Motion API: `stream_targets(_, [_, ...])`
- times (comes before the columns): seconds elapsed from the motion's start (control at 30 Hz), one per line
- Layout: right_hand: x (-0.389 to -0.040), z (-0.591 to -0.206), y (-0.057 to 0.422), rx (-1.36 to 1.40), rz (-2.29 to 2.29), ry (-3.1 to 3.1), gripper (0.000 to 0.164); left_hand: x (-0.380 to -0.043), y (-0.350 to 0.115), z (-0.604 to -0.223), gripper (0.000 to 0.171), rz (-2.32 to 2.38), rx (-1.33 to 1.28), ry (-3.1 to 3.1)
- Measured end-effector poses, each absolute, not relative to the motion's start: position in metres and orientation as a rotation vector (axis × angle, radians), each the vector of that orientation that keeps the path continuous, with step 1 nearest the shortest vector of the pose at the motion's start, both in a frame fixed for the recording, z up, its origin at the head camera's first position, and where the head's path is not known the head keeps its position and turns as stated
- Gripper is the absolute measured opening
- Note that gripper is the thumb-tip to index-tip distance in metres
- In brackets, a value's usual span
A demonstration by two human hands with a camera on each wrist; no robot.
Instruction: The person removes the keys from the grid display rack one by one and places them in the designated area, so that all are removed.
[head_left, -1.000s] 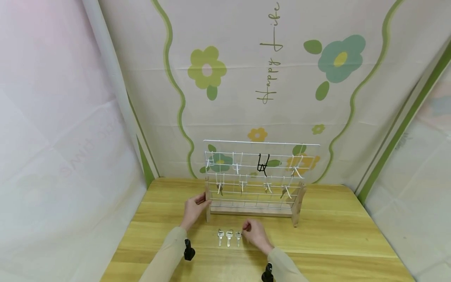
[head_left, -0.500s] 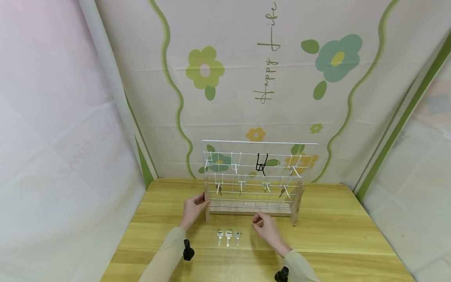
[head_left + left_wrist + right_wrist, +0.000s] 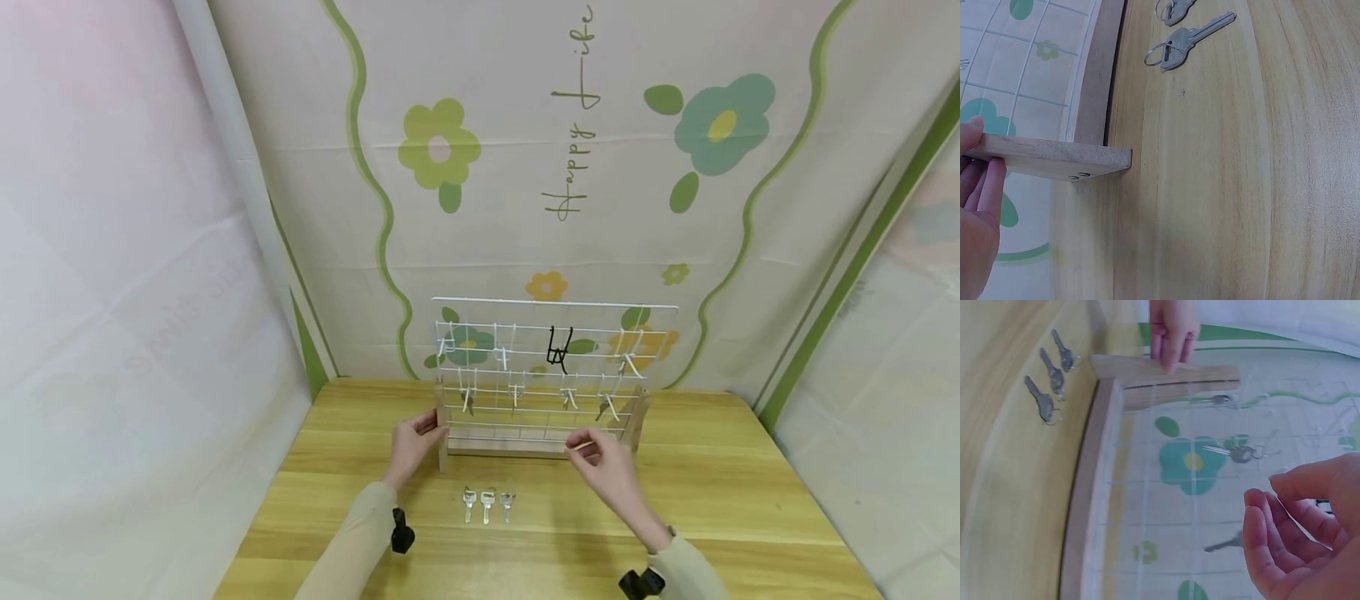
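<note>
A white wire grid rack (image 3: 480,435) with a wooden base and side posts stands on the table. My left hand (image 3: 411,446) grips its left wooden post (image 3: 1054,153) between thumb and fingers. Keys hang from the rack's lower hooks, among them a silver key (image 3: 1241,454) on a ring. My right hand (image 3: 606,468) is raised in front of the rack's lower right part. Its fingers are loosely bent, thumb near the fingertips, with nothing seen between them. Three silver keys with rings, one of them a key (image 3: 487,505) in the middle, lie in a row before the rack.
White hooks, such as a hook (image 3: 628,362) at the upper right, and one black hook (image 3: 558,353) sit on the grid. The wood-grain table (image 3: 720,492) extends on both sides. A flower-printed cloth (image 3: 495,242) rises behind, with pale cloth walls left and right.
My right hand has moved from beside the row of keys up and to the right, to the rack's front. The left hand keeps its grip on the post. The three keys lie unmoved.
</note>
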State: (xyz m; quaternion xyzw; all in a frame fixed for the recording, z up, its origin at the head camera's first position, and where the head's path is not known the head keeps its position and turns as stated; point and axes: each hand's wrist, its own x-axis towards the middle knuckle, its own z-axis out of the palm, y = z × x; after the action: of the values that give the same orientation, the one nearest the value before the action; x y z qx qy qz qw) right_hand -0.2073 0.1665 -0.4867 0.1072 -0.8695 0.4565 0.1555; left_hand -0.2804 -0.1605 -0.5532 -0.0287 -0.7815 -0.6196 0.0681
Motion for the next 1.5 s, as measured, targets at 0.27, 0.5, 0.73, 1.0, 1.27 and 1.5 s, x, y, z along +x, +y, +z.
stream_targets(0.27, [-0.209,-0.458,0.194,0.366,1.305,-2.320,0.011,-0.288,-0.161,-0.566,0.042,-1.836,-0.055,-2.357])
stream_targets(0.5, [-0.217,-0.438,0.214,0.274,1.327,-2.286,0.015,-0.288,-0.162,-0.568,0.042,-1.871,-0.043,-2.352])
stream_targets(0.73, [-0.232,-0.434,0.231,0.193,1.293,-2.264,0.017,-0.287,-0.163,-0.572,0.045,-1.868,-0.065,-2.348])
stream_targets(1.0, [-0.247,-0.428,0.241,0.135,1.271,-2.278,0.024,-0.288,-0.163,-0.572,0.044,-1.875,-0.067,-2.333])
stream_targets(1.27, [-0.263,-0.425,0.238,0.117,1.240,-2.275,0.025,-0.288,-0.163,-0.571,0.044,-1.872,-0.070,-2.331])
stream_targets(1.5, [-0.272,-0.424,0.234,0.045,1.218,-2.253,0.023,-0.290,-0.163,-0.572,0.045,-1.859,-0.071,-2.343])
